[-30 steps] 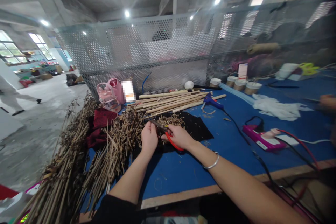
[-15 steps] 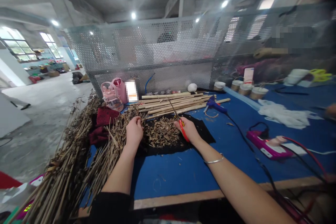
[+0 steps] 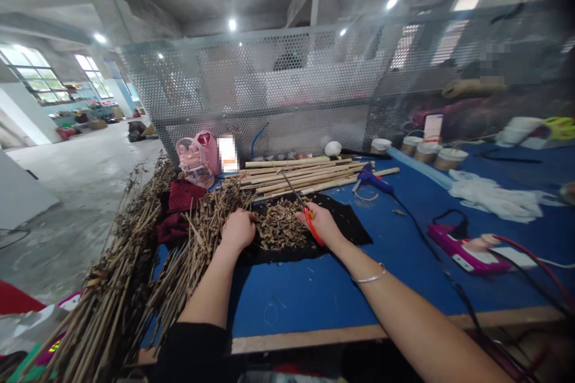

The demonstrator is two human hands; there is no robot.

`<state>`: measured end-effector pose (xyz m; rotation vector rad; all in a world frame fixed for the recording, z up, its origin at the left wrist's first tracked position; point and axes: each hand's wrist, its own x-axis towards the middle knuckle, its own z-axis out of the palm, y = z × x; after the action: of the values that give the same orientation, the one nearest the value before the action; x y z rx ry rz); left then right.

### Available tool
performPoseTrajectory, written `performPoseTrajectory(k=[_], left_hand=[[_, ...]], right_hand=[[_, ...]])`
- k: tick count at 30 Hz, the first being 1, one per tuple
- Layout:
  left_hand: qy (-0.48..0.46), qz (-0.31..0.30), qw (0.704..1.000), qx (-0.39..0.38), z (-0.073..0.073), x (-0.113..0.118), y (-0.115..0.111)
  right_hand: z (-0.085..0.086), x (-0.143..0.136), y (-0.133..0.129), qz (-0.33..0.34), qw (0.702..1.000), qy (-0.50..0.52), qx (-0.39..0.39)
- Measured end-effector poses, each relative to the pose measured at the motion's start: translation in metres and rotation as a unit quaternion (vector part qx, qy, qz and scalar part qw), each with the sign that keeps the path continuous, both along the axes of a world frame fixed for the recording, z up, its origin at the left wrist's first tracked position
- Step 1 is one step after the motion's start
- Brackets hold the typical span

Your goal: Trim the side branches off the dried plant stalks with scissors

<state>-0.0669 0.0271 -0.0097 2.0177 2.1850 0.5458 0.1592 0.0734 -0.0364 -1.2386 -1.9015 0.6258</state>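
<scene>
My right hand (image 3: 323,224) grips scissors (image 3: 313,228) with red handles. Their blades point up and to the left above a heap of dried brown plant bits (image 3: 283,224), which lies on a black cloth (image 3: 353,230). Left of the heap, my left hand (image 3: 239,230) is closed with its fingers curled down, at the edge of a bundle of dried stems (image 3: 202,239). Whatever its fingers hold is hidden. A larger bundle of dry stalks (image 3: 108,287) leans along the table's left side.
Behind the cloth lie several pale sticks (image 3: 309,173) and a blue glue gun (image 3: 371,178). A purple power strip (image 3: 469,251) and white gloves (image 3: 494,194) are on the right. A pink bottle (image 3: 207,149) stands by the perforated metal screen (image 3: 305,102); dark red cloth (image 3: 184,196) lies nearby.
My left hand has moved slightly down and right, toward the heap, and has turned its back upward. The scissors stay in my right hand, their blades tilted a little further left.
</scene>
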Motion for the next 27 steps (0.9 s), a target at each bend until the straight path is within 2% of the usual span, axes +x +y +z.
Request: performPoseTrajectory(k=[6, 15, 21, 27], left_hand=[[-0.013, -0.004, 1.0, 0.012, 0.002, 0.001, -0.002], [-0.022, 0.017, 0.995, 0.097, 0.008, 0.003, -0.003], [-0.04, 0.032, 0.973, 0.224, 0.012, 0.004, -0.004], [-0.078, -0.012, 0.955, 0.285, 0.017, 0.016, -0.008]], right_hand=[[-0.001, 0.0, 0.0, 0.002, 1.0, -0.007, -0.012], [0.001, -0.001, -0.001, 0.0, 1.0, -0.011, -0.008], [0.001, -0.001, -0.002, 0.006, 1.0, 0.001, -0.015], [0.006, -0.003, -0.005, -0.034, 0.999, 0.031, 0.003]])
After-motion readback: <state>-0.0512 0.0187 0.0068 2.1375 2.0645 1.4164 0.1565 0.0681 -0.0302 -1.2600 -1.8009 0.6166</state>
